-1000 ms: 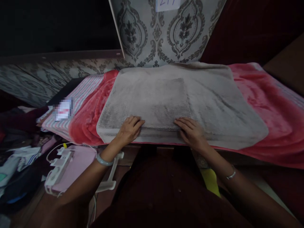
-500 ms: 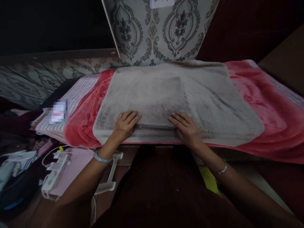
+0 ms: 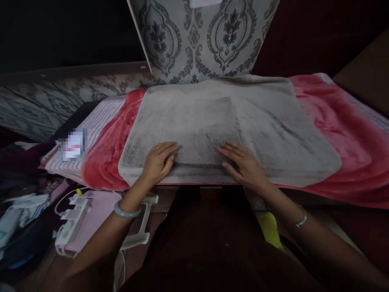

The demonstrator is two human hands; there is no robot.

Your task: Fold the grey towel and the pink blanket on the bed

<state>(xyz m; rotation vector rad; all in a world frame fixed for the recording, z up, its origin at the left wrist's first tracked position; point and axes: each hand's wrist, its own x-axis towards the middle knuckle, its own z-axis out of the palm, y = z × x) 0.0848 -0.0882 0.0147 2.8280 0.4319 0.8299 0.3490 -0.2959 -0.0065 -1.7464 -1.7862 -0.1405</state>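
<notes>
A grey plush towel [image 3: 261, 125] lies spread over a pink-red blanket [image 3: 340, 134] on a raised surface in front of me. A smaller folded grey piece [image 3: 197, 129] rests on top of it, left of centre. My left hand [image 3: 158, 162] lies flat on the near left corner of that folded piece, fingers stretched out. My right hand [image 3: 243, 164] lies flat on its near right corner, fingers spread. Neither hand grips anything. Each wrist wears a bangle.
A patterned grey panel [image 3: 200, 40] leans upright behind the towel. A striped cloth [image 3: 100, 121] with a small card sits at the left. Below left lie a white power strip [image 3: 71, 221], a pink item [image 3: 100, 207] and mixed clutter. A yellow-green object [image 3: 269, 229] shows by my right forearm.
Both hands have shifted slightly along the near edge of the folded piece, staying flat on it. The view has drifted a little.
</notes>
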